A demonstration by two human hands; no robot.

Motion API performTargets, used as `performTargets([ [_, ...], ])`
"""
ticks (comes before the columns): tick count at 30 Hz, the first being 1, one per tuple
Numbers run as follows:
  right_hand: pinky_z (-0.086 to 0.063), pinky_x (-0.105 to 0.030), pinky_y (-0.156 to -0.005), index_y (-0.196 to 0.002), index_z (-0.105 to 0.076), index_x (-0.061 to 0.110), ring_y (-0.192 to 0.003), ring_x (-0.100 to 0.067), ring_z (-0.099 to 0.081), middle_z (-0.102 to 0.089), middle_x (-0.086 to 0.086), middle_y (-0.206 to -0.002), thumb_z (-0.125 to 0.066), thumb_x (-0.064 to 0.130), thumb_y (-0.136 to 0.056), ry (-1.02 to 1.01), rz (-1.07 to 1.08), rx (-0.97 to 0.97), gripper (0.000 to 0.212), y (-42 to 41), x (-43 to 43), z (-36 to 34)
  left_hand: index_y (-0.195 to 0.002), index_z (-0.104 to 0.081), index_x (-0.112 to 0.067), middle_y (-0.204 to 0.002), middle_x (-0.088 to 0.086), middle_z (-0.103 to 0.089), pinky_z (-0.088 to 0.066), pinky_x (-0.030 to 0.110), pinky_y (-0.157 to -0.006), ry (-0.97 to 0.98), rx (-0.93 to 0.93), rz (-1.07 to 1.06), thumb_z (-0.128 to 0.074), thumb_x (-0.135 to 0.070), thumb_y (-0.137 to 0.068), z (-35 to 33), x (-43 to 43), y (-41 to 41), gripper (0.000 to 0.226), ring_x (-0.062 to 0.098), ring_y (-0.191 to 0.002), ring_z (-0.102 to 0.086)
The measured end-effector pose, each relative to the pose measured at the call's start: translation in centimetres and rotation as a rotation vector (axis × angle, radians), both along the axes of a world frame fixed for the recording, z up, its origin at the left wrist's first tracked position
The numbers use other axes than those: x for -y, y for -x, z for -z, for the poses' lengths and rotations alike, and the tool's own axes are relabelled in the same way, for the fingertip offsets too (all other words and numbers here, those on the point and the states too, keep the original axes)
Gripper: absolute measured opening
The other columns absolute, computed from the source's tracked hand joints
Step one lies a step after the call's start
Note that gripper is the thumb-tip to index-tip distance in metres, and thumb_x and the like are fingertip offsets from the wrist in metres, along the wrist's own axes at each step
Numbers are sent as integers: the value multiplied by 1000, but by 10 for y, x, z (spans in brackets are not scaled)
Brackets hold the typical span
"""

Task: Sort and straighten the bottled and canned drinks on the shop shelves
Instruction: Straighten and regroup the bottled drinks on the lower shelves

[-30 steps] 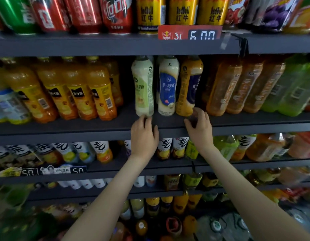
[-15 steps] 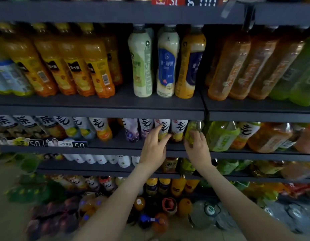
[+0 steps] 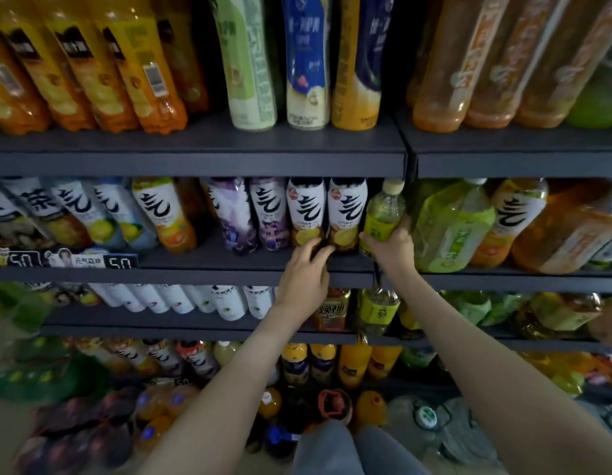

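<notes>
Bottles with white labels (image 3: 306,214) stand in a row on the middle shelf (image 3: 195,272), and the left hand (image 3: 306,272) rests its loosely curled fingers against the base of the two rightmost, holding nothing. Just right of that row, the right hand (image 3: 392,246) is clenched around a small green tea bottle (image 3: 381,214) at the shelf's end. Squeezed back in carelessly, it could likely topple its white-labelled neighbours.

I'm looking at a shop: dark shelves (image 3: 195,162) packed with bottled drinks (image 3: 308,214), price tags (image 3: 121,262) clipped along the edge.
</notes>
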State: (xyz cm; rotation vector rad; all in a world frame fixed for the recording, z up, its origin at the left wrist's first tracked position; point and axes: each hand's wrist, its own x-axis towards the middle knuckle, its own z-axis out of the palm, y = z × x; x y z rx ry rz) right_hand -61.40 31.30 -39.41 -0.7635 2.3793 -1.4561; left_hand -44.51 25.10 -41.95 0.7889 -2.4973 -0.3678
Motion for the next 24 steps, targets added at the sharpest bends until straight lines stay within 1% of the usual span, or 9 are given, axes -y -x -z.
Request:
performTargets([
  [3, -43, -27, -74, -133, -36, 2, -109, -32, -57, -59, -17, -118, -77, 32, -79, 12, 13, -90, 74, 2, -1, 8, -135, -50, -11, -141, 11, -40, -42, 39, -99, -39, -41, -4, -48, -8, -94, 12, 4, 0, 41, 28, -130, -36],
  [7, -44, -24, -75, -122, -46, 7, -104, -25, -58, -60, -10, -114, -79, 33, -75, 38, -37, -46, 63, -8, -20, 7, -138, -44, -16, -141, 5, -38, -44, 30, -88, -183, -62, 37, -48, -15, -97, 9, -6, -1, 42, 23, -124, -43],
  [10, -44, -21, -67, -117, -51, 13, -92, -16, -59, -62, 1, -103, -81, 31, -73, 24, -120, 29, 56, -23, -44, -4, -144, -33, -19, -144, 2, -35, -40, 30, -97, -372, -15, 127, -56, -30, -94, -11, -13, 4, 55, 20, -128, -40],
  [12, -50, -27, -73, -116, -54, 16, -91, -13, -63, -66, 4, -101, -83, 29, -71, 23, -194, 106, 55, -30, -58, -17, -147, -24, -23, -148, 0, -33, -38, 34, -105, -544, 19, 181, -64, -39, -87, -27, -17, 7, 74, 15, -133, -37],
  [14, -55, -33, -78, -114, -57, 17, -91, -13, -66, -69, 2, -100, -85, 23, -69, 36, -270, 167, 53, -36, -68, -36, -145, -28, -25, -143, -1, -45, -41, 35, -105, -726, -5, 231, -73, -39, -79, -45, -22, 8, 81, 11, -128, -45],
  [16, -56, -32, -78, -112, -58, 17, -90, -12, -68, -70, 2, -99, -86, 18, -67, 32, -330, 197, 52, -41, -77, -56, -135, -41, -26, -125, -3, -60, -48, 35, -97, -838, -40, 258, -79, -31, -73, -64, -25, 6, 72, 10, -115, -57],
  [18, -54, -23, -75, -110, -59, 21, -88, -3, -67, -70, 5, -100, -86, 17, -67, 11, -382, 205, 51, -45, -85, -76, -124, -48, -28, -114, -6, -64, -50, 28, -91, -878, -32, 280, -82, -25, -71, -81, -27, 4, 63, 8, -106, -61],
  [20, -52, -18, -73, -108, -58, 25, -86, 4, -65, -69, 9, -100, -84, 19, -69, -17, -417, 216, 48, -45, -96, -92, -120, -52, -26, -109, -8, -65, -50, 22, -84, -846, 29, 300, -83, -29, -69, -97, -32, 4, 59, 6, -99, -61],
  [24, -52, -37, -91, -125, -53, 18, -106, -14, -63, -66, 2, -115, -83, 31, -69, -42, -357, 292, 64, -37, -123, -104, -114, -55, -27, -103, -9, -65, -52, 25, -74, -774, 148, 296, -82, -47, -64, -120, -54, 16, 59, 9, -92, -61],
])
